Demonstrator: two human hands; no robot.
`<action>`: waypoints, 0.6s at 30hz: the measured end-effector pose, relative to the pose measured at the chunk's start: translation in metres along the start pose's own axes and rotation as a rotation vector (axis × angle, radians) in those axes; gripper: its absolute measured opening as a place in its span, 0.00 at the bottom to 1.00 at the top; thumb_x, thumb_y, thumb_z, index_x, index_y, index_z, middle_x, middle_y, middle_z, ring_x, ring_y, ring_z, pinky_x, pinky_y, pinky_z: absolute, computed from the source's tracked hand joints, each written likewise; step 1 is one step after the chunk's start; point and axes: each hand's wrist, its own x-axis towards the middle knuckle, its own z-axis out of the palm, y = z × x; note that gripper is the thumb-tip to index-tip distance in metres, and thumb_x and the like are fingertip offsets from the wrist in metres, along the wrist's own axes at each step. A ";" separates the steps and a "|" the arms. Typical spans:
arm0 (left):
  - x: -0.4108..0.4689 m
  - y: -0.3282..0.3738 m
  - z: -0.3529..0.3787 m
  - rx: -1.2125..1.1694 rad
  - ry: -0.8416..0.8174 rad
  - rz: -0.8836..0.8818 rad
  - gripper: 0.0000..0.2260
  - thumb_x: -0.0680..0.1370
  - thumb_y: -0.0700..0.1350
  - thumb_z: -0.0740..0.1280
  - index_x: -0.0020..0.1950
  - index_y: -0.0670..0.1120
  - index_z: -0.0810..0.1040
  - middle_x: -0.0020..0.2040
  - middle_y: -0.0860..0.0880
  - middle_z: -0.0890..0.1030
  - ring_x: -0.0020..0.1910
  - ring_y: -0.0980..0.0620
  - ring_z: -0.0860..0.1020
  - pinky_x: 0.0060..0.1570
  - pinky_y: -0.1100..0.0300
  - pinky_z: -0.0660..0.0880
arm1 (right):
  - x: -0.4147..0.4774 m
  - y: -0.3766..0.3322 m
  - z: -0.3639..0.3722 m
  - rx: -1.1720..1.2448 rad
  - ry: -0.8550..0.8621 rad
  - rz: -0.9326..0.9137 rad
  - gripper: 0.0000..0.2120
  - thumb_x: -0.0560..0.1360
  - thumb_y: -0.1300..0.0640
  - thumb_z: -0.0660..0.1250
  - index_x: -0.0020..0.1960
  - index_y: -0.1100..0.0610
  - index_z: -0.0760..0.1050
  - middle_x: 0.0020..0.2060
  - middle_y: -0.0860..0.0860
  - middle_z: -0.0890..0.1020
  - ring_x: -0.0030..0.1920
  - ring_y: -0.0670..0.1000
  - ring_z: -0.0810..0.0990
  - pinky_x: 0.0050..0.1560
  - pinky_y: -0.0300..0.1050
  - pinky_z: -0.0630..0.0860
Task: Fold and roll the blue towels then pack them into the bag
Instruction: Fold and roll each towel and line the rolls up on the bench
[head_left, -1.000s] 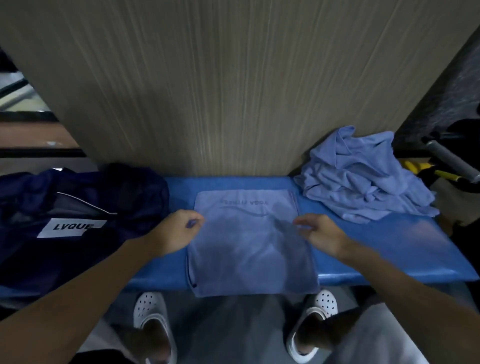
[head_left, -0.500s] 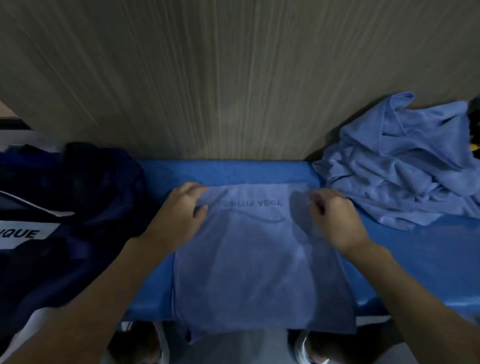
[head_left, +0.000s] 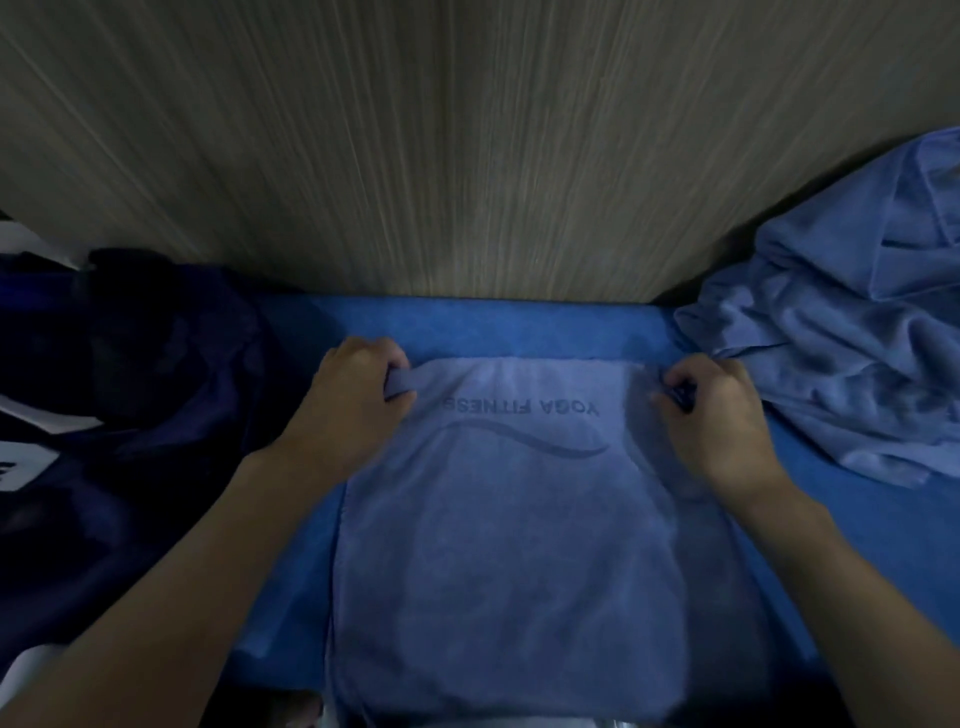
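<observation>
The left fingers (head_left: 371, 353) are curled over the far left corner of the towel (head_left: 509, 545), which is lifted and turned back on itself. The right fingers (head_left: 696, 371) pinch the far right corner, which bunches a little under them. The left hand (head_left: 358, 405) and right hand (head_left: 717, 421) thus grip the towel's far edge at its two ends. The towel lies flat across the middle of the bench (head_left: 467, 322), already folded into a neat oblong. Its long axis runs from the bench's back edge toward the person, and its near end hangs over the front edge. The printed words sit at the far end and read upside down from the person's side. Folding looks finished for this towel, and the roll seems only just started from the far edge, so rolling and packing remain. A crumpled pile (head_left: 841, 353) of blue towels at the bench's right end is still unfolded. The dark bag (head_left: 156, 389) sits at the bench's left end, and I cannot tell whether anything is inside it.
</observation>
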 end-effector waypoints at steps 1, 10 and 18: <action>-0.001 0.003 -0.001 -0.016 0.011 0.006 0.06 0.73 0.41 0.70 0.44 0.48 0.74 0.44 0.48 0.76 0.44 0.50 0.74 0.45 0.58 0.67 | -0.001 0.001 0.001 0.018 0.018 -0.020 0.05 0.72 0.66 0.71 0.42 0.61 0.74 0.41 0.58 0.75 0.45 0.53 0.68 0.41 0.38 0.59; -0.002 0.009 -0.003 -0.037 0.005 0.045 0.04 0.74 0.43 0.72 0.42 0.46 0.78 0.38 0.55 0.75 0.38 0.59 0.73 0.36 0.71 0.66 | -0.003 0.000 0.001 0.077 0.010 -0.129 0.23 0.73 0.57 0.71 0.31 0.44 0.58 0.27 0.49 0.64 0.35 0.53 0.65 0.35 0.38 0.57; -0.001 0.009 -0.011 -0.144 -0.025 0.005 0.05 0.73 0.41 0.72 0.39 0.48 0.80 0.35 0.57 0.79 0.38 0.69 0.75 0.34 0.77 0.67 | -0.005 -0.003 -0.002 0.164 -0.021 0.033 0.04 0.71 0.66 0.68 0.40 0.59 0.74 0.35 0.54 0.77 0.34 0.51 0.73 0.36 0.45 0.70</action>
